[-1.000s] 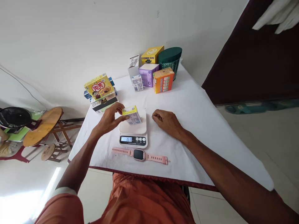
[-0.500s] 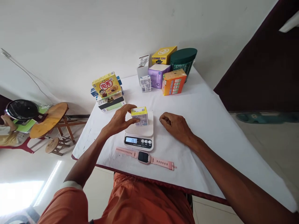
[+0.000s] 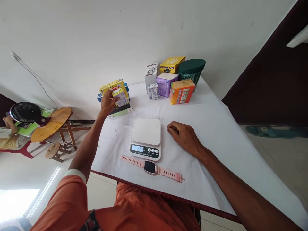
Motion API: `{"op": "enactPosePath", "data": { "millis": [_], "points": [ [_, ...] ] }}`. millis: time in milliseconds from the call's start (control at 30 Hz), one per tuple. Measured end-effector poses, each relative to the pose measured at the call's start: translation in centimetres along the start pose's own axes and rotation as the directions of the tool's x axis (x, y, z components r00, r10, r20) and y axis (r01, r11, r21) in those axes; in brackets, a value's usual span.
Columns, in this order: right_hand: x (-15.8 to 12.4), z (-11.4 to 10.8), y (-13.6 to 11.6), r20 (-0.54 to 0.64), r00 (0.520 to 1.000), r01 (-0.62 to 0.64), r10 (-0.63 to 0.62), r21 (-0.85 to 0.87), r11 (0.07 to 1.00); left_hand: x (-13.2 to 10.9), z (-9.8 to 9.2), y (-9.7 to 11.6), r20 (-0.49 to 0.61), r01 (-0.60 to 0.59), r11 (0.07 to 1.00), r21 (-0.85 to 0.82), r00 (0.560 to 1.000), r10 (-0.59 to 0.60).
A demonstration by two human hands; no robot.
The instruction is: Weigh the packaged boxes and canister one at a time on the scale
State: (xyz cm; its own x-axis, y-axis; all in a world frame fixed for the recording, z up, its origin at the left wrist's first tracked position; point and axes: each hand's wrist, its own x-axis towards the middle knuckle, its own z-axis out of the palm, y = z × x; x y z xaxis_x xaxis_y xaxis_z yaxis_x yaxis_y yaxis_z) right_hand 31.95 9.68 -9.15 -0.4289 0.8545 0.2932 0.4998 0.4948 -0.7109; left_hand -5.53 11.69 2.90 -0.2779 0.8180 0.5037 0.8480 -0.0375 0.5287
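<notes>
My left hand (image 3: 108,103) grips a small yellow-and-white box (image 3: 121,97) between thumb and fingers, in front of a stack of boxes at the table's left side. Behind it, a larger yellow box (image 3: 104,87) is partly covered by the hand and the small box. Loosely curled, my right hand (image 3: 184,136) rests on the tablecloth, right of a white kitchen scale (image 3: 146,131). Nothing lies on the scale's plate, and its lit display seems to read 272. A pink-strapped smartwatch (image 3: 149,167) lies flat in front of the scale.
At the back stand a purple pack (image 3: 165,85), an orange pack (image 3: 182,92), a yellow "COME ON" box (image 3: 168,65), a dark green container (image 3: 192,67) and white boxes. A round wooden table (image 3: 51,123), a stool (image 3: 53,150) and a partly visible person (image 3: 9,131) are at left.
My left hand has lifted the small box off the scale and carried it left and back to the stack. The display reading has changed. My right hand stays by the scale.
</notes>
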Motion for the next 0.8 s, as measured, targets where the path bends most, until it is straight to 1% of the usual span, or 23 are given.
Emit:
{"op": "enactPosePath", "data": {
  "millis": [67,167,300,433,567,800],
  "points": [
    [0.0,0.0,0.1,0.003,1.000,0.000,0.000,-0.007,1.000,1.6,0.8,-1.2,-0.026,0.036,0.999,0.012,0.999,-0.035],
    [0.0,0.0,0.2,0.002,1.000,0.010,-0.010,-0.008,1.000,2.5,1.6,-2.2,-0.032,0.035,0.999,0.005,0.999,-0.035],
    [0.0,0.2,0.5,-0.022,0.999,0.032,-0.032,-0.001,0.999,2.1,2.0,-3.0,-0.047,-0.019,1.000,-0.003,0.999,0.019],
    [0.0,0.5,0.9,-0.053,0.997,0.064,-0.063,0.007,0.998,1.7,2.3,-3.6,-0.095,-0.030,0.999,-0.040,0.995,0.026],
    [0.1,0.6,1.0,-0.061,0.995,0.076,-0.077,-0.008,0.997,1.6,2.7,-3.7,-0.135,-0.043,0.998,-0.042,0.990,0.037],
    [0.1,0.6,1.1,-0.041,0.997,0.068,-0.069,-0.013,0.998,1.4,3.0,-3.3,-0.113,-0.002,1.000,-0.011,0.994,0.001]
  ]
}}
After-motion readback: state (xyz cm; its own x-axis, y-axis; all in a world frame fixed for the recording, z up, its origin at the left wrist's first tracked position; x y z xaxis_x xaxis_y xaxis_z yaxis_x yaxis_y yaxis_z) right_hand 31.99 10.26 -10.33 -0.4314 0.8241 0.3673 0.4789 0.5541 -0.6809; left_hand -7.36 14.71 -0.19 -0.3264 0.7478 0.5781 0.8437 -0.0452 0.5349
